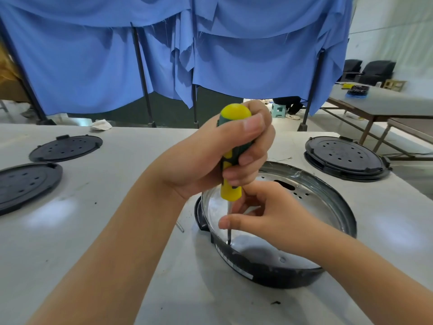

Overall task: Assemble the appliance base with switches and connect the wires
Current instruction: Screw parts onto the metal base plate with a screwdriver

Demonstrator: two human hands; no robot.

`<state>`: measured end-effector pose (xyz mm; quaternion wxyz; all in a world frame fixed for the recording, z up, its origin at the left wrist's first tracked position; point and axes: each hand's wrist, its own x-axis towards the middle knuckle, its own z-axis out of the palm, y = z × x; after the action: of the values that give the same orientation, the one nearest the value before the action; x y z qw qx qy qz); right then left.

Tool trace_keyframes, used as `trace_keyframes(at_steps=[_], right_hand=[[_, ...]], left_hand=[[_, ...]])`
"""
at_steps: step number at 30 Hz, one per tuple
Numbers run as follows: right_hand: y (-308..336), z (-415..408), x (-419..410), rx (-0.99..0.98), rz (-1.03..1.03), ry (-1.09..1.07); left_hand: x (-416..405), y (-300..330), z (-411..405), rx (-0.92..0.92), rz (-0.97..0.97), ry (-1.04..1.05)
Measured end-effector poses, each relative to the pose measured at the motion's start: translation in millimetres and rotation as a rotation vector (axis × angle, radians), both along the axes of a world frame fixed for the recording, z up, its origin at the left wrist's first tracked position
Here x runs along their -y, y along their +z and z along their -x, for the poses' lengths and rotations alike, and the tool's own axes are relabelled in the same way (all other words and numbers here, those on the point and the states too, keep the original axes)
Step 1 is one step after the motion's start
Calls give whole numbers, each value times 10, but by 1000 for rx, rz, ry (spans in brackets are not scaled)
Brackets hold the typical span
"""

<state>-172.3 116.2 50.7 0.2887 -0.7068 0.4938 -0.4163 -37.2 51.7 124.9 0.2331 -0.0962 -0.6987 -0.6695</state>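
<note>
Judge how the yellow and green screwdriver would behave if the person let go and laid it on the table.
The screwdriver has a rounded handle, so it would probably roll a little. Its thin metal shaft looks stiff, unlikely to flex. The ribbed green grip under the left hand suggests it is not slippery. Right now the right hand steadies the shaft.

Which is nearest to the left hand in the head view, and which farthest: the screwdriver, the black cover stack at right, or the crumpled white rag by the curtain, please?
From the left hand:
1. Screwdriver, gripped in that hand.
2. Crumpled white rag, back left at the table's far edge.
3. Black cover stack, far right on the table.

The rag and the stack are nearly level; their order is uncertain.
</note>
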Motion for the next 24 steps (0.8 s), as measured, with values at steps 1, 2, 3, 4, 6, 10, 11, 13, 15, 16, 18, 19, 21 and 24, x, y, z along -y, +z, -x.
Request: trace_keyframes(at_steps=[1, 2, 3, 4, 6, 10, 11, 13, 15, 16, 18, 19, 21, 24], right_hand=[[-8, 7, 6, 5, 1, 1], [-14, 12, 8, 6, -4, 2], [-22, 13, 12, -3, -9, 4], [-26, 10, 13, -10, -13, 13], [-30, -5, 16, 32, -15, 47], [-8, -11, 6, 95, -7, 72], [-4, -15, -1, 93, -2, 73], [2, -27, -11, 127, 9, 65], [18, -40, -16, 207, 26, 51], [32, -40, -17, 249, 28, 47], [63, -29, -24, 295, 29, 50], [73, -27, -32, 300, 31, 54], [76, -23, -41, 296, 44, 41], [81, -22, -49, 314, 90, 2]], left_hand=[[-10, 6, 2, 8, 7, 32], [-19, 12, 3, 20, 11, 83], [-20, 18, 3, 39, 10, 156], [-13, 26, -2, 60, 6, 244], [12, 36, -15, 105, 7, 417], [9, 59, -26, 170, 88, 622], [-5, 67, -26, 181, 120, 647], [-31, 86, -31, 196, 175, 679], [-46, 100, -50, 213, 241, 713], [-56, 102, -59, 222, 270, 720], [-86, 99, -74, 243, 301, 715], [-101, 98, -80, 253, 309, 721], [-109, 105, -98, 265, 340, 761], [-78, 124, -167, 270, 352, 822]])
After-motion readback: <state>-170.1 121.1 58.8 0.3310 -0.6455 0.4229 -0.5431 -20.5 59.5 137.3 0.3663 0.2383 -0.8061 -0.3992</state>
